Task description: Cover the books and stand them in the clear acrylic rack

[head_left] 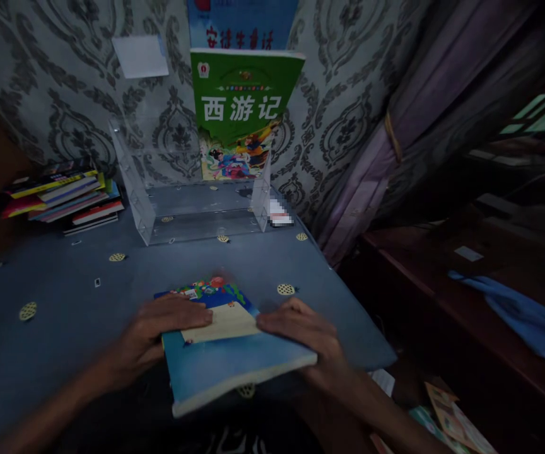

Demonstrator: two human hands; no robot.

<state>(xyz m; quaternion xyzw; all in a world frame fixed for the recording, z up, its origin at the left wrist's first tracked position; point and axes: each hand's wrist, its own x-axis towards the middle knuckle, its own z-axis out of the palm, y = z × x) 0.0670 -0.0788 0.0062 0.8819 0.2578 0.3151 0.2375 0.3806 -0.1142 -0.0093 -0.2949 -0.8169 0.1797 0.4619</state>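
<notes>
– What covers the table (71,353)?
– It is a grey-blue cover (339,321) with yellow fruit prints (286,289).
– Which things lie on it?
– At the far left, a pile of books (76,198); at the far side, a clear stand (134,195); just right of this, a white item (280,213).

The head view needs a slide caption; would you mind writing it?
Left hand and right hand hold a blue book before a clear stand.

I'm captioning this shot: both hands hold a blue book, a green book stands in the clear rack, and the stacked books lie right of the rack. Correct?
No: in the head view, the stacked books lie left of the clear rack, not right. The left hand and right hand do hold a blue book, and a green book stands in the clear rack.
</notes>
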